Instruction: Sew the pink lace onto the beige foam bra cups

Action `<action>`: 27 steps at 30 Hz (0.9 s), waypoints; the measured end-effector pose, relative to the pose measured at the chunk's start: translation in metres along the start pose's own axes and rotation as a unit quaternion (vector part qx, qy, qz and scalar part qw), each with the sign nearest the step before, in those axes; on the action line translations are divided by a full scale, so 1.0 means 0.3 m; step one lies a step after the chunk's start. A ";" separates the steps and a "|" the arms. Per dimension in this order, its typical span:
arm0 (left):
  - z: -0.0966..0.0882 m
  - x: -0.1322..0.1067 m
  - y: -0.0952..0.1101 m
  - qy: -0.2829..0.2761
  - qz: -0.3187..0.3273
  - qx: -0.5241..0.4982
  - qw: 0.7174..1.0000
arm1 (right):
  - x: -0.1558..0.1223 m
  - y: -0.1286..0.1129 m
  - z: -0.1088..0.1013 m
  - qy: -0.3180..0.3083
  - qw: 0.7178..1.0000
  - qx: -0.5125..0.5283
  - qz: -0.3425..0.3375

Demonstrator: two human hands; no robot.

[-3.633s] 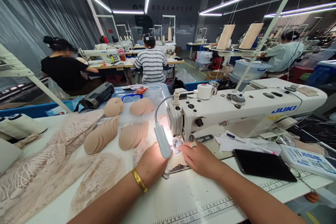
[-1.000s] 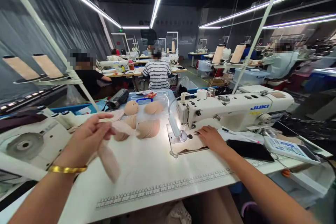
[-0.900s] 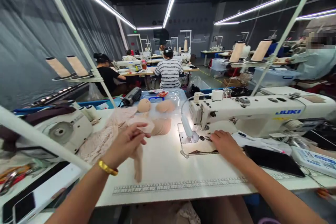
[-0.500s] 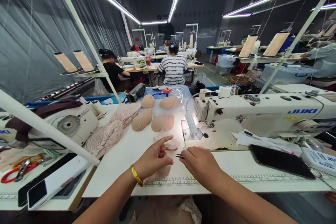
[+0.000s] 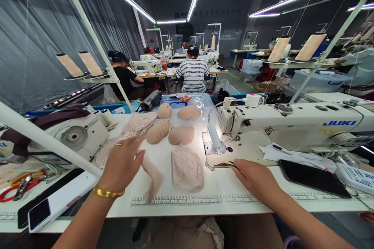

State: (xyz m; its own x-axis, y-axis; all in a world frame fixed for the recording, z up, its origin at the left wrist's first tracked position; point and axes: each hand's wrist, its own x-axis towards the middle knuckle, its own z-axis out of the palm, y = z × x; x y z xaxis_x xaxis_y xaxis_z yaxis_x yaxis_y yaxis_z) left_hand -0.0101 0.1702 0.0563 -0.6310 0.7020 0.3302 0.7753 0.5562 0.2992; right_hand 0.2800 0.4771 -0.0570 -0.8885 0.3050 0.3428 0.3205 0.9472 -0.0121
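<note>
My left hand (image 5: 124, 163) is at the left of the table, over the edge of the lace pile (image 5: 140, 122). From its closed fingers trails a sheer beige fabric piece (image 5: 153, 181), smeared by motion. My right hand (image 5: 255, 177) rests by the front edge of the sewing machine bed, closed around thread snips (image 5: 231, 163); only their dark tips show. Between the hands a beige lace cup piece (image 5: 187, 169) lies flat on the white table. Beyond it are fanned stacks of beige foam pads (image 5: 181, 135).
The sewing machine (image 5: 292, 124) with its lit lamp (image 5: 214, 136) stands on the right. A black phone (image 5: 314, 179) lies in front of it. A ruler strip (image 5: 198, 201) runs along the table's front edge. Red-handled scissors (image 5: 20, 190) and a white phone (image 5: 61, 202) are left.
My left hand has swung left toward the lace pile, with the sheer fabric trailing. My right hand has drawn away rightward with the snips. The lace cup piece now lies spread out between them.
</note>
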 end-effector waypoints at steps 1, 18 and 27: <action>-0.016 -0.010 -0.010 0.058 -0.003 0.034 0.998 | -0.015 0.054 0.008 -0.015 0.999 -0.034 0.019; 0.215 -0.098 0.280 -0.215 0.112 -0.227 0.943 | 0.087 -0.362 -0.052 -0.095 0.810 0.578 -0.032; 0.281 -0.009 0.317 -0.229 0.036 -0.312 0.921 | 0.134 -0.343 -0.023 -0.107 0.761 0.637 0.065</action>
State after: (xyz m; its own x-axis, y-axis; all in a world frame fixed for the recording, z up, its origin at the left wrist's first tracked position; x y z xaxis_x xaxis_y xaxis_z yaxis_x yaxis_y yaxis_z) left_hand 0.0676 0.2587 0.0085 -0.3906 0.9206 -0.0012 0.5580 0.2378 0.7951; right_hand 0.2135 0.3913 -0.0353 -0.9535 0.2838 0.1017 -0.0468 0.1937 -0.9799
